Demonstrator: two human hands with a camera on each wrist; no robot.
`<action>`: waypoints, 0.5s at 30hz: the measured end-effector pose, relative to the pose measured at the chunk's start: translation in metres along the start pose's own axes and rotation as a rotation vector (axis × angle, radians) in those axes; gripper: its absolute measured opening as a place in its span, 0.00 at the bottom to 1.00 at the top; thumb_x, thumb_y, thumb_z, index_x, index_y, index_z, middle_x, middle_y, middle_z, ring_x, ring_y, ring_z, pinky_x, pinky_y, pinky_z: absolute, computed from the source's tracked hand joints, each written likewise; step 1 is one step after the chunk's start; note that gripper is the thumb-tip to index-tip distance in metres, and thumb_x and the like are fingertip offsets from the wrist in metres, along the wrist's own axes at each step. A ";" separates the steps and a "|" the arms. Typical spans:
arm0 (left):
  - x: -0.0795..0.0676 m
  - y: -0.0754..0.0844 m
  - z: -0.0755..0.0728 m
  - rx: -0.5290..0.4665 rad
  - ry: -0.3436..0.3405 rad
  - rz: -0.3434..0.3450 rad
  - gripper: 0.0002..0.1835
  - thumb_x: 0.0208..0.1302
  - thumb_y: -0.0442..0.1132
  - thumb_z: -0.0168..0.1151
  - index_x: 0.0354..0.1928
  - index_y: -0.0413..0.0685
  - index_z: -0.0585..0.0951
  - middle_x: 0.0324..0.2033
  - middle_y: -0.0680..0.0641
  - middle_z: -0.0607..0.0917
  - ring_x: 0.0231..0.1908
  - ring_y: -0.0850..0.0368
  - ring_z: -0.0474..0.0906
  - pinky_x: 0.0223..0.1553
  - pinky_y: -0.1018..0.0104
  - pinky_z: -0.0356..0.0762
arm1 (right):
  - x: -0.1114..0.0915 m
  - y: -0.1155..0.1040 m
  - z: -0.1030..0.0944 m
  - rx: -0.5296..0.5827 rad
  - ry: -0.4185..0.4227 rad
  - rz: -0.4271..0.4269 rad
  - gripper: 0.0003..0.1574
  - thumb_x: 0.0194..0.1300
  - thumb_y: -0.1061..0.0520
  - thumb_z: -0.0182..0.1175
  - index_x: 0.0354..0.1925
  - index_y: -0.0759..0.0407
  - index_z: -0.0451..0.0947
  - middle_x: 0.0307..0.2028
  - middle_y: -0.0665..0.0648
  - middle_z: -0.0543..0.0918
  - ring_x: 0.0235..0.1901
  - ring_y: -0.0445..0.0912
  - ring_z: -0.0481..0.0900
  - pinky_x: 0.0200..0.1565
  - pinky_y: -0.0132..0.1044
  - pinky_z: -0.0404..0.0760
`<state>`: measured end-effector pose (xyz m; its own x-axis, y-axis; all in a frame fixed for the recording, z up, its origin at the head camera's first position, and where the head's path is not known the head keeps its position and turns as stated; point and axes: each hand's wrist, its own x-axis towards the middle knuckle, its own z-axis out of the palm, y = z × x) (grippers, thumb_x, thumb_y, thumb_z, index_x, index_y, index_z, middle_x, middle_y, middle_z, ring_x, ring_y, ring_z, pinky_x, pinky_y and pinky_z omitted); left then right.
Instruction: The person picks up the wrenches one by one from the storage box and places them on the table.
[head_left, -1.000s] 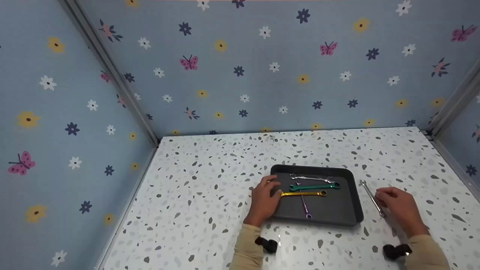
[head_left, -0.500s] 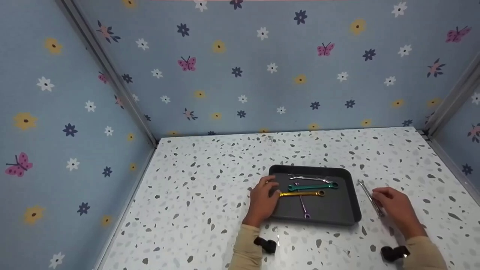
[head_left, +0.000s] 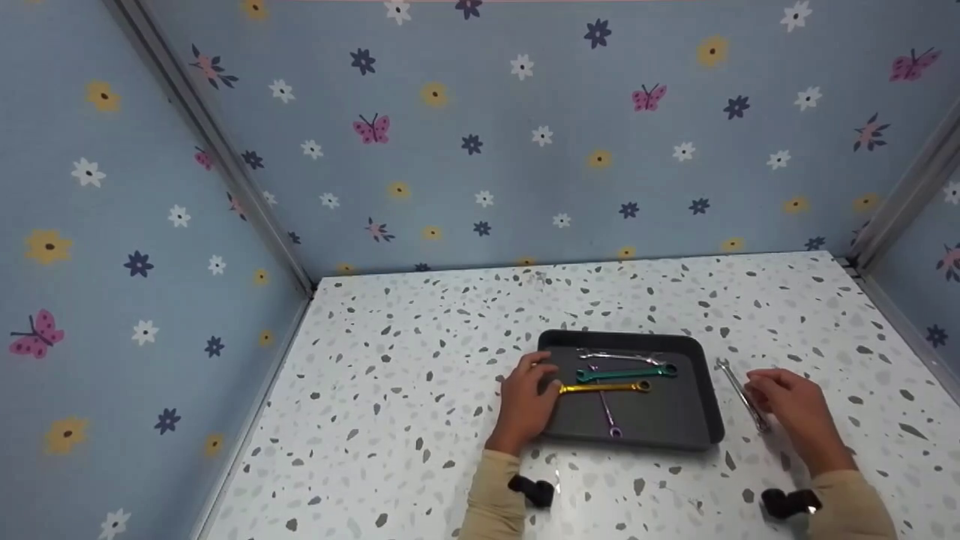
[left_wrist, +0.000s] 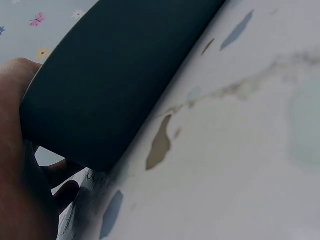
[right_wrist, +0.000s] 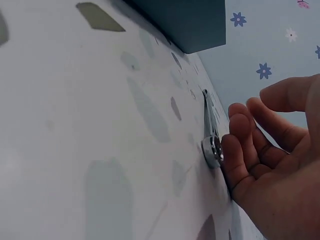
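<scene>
A wrench [head_left: 742, 395], likely stiff, slick, best pinched mid-shaft, is lying beside the empty, loosely curled right hand [head_left: 799, 412], the left hand [head_left: 526, 399] gripping the tray [head_left: 667, 422].

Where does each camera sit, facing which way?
Head: on the head, facing forward and down at the dark grey rectangular tray; left hand, right hand, beige sleeves show.
Left wrist: worn there, facing the tray's outer wall; left hand shows.
Right wrist: worn there, facing the silver metal wrench beside the tray; right hand shows.
Head and right wrist share that wrench.
</scene>
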<state>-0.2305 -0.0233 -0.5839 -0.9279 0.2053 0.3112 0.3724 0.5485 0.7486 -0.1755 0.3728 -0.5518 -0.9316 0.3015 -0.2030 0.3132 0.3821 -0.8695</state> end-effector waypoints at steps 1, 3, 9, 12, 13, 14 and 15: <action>0.000 0.000 0.000 0.000 -0.001 -0.004 0.13 0.67 0.37 0.64 0.51 0.45 0.85 0.63 0.51 0.76 0.63 0.52 0.72 0.62 0.46 0.69 | 0.000 -0.001 0.001 0.009 0.008 0.006 0.28 0.77 0.47 0.51 0.61 0.67 0.74 0.44 0.52 0.84 0.40 0.40 0.79 0.40 0.30 0.81; 0.000 0.000 0.000 -0.003 -0.011 -0.020 0.13 0.67 0.38 0.64 0.52 0.46 0.85 0.64 0.53 0.76 0.64 0.53 0.71 0.63 0.47 0.68 | -0.002 -0.004 0.003 0.035 0.013 0.010 0.27 0.77 0.49 0.51 0.61 0.67 0.74 0.42 0.51 0.84 0.40 0.39 0.79 0.40 0.31 0.82; 0.002 0.001 -0.001 0.003 -0.030 -0.049 0.13 0.68 0.40 0.63 0.52 0.47 0.84 0.65 0.55 0.75 0.65 0.53 0.70 0.65 0.50 0.66 | -0.005 -0.015 0.006 0.085 -0.006 -0.016 0.26 0.76 0.50 0.53 0.61 0.69 0.74 0.40 0.49 0.84 0.38 0.38 0.79 0.39 0.32 0.83; 0.001 0.001 -0.002 0.006 -0.038 -0.054 0.14 0.68 0.41 0.62 0.53 0.47 0.84 0.65 0.54 0.75 0.65 0.54 0.70 0.65 0.51 0.66 | -0.007 -0.021 0.008 0.070 -0.006 -0.033 0.26 0.76 0.50 0.53 0.60 0.68 0.74 0.40 0.50 0.85 0.38 0.39 0.79 0.39 0.32 0.83; 0.001 0.001 -0.002 0.009 -0.040 -0.057 0.14 0.69 0.41 0.62 0.53 0.47 0.84 0.65 0.55 0.74 0.66 0.54 0.70 0.65 0.51 0.66 | -0.008 -0.023 0.009 0.066 -0.006 -0.039 0.26 0.76 0.50 0.53 0.60 0.68 0.74 0.40 0.51 0.85 0.39 0.39 0.80 0.39 0.32 0.83; 0.001 0.001 -0.001 0.011 -0.037 -0.053 0.14 0.68 0.41 0.62 0.53 0.47 0.84 0.65 0.54 0.75 0.65 0.54 0.70 0.65 0.51 0.67 | -0.009 -0.025 0.010 0.060 -0.007 -0.044 0.26 0.76 0.50 0.53 0.60 0.68 0.74 0.40 0.51 0.85 0.39 0.40 0.80 0.39 0.32 0.83; 0.001 0.000 -0.001 0.014 -0.033 -0.048 0.13 0.68 0.41 0.62 0.52 0.47 0.84 0.64 0.54 0.75 0.65 0.53 0.70 0.65 0.50 0.67 | -0.009 -0.027 0.011 0.054 -0.010 -0.046 0.26 0.76 0.50 0.52 0.60 0.68 0.74 0.40 0.51 0.85 0.39 0.40 0.81 0.40 0.32 0.83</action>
<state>-0.2309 -0.0240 -0.5828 -0.9448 0.2051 0.2554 0.3275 0.5695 0.7539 -0.1770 0.3501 -0.5317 -0.9467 0.2759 -0.1660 0.2593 0.3476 -0.9011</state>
